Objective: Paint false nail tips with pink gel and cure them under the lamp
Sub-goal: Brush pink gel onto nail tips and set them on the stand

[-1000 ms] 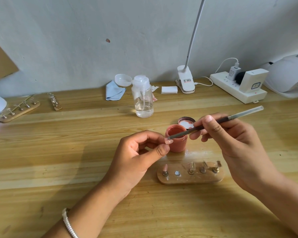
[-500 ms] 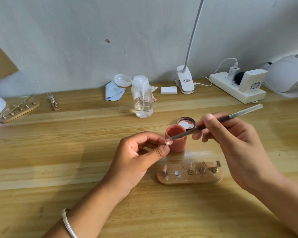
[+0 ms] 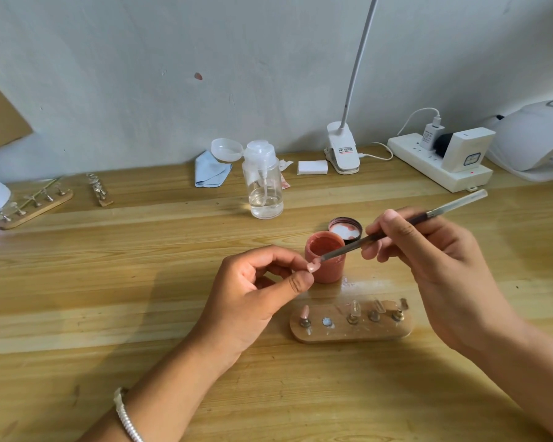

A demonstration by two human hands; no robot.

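My left hand (image 3: 256, 291) pinches a small false nail tip (image 3: 312, 266) between thumb and forefinger, just in front of the open pink gel pot (image 3: 325, 261). My right hand (image 3: 434, 266) grips a thin brush (image 3: 406, 223) like a pen, and its bristle end touches the nail tip. Below the hands lies a wooden holder (image 3: 350, 325) with one pink-coated tip (image 3: 304, 313) at its left, one bare stud and three clear tips. The pot's lid (image 3: 345, 229) lies behind the pot.
A clear pump bottle (image 3: 264, 183) stands mid-table, with a blue cloth (image 3: 210, 170) and a white pad (image 3: 312, 167) near the wall. A clip lamp (image 3: 344, 153), a power strip (image 3: 438, 165) and a white curing lamp (image 3: 537, 138) sit back right. Two more tip holders (image 3: 34, 204) lie far left.
The brush end has shifted slightly along the nail tip and the right hand has dipped a little. The left hand has stayed in place.
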